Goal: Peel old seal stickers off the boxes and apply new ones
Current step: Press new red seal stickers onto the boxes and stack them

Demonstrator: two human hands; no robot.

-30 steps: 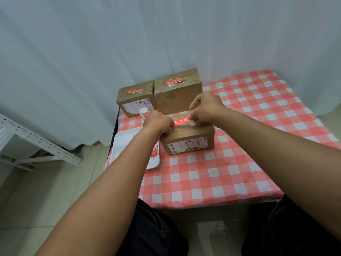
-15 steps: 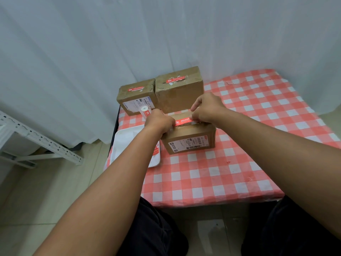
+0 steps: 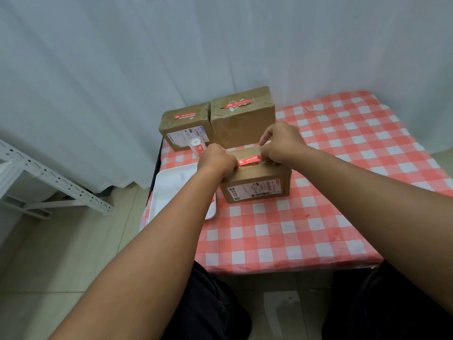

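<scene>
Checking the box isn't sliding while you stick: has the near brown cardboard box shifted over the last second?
No. The near brown cardboard box sits on the same squares of the red-and-white checked tablecloth, beside the white tray.

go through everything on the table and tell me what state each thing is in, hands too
Near box: closed, label facing the camera.
Red sticker: flat across the near box's top, both ends under fingers.
Left hand: fingers curled on the sticker's left end.
Right hand: fingers on its right end.
Back left box: closed, red sticker on top.
Back right box: closed, torn sticker on top.
Sticker roll: partly unrolled.
White tray: flat.
</scene>
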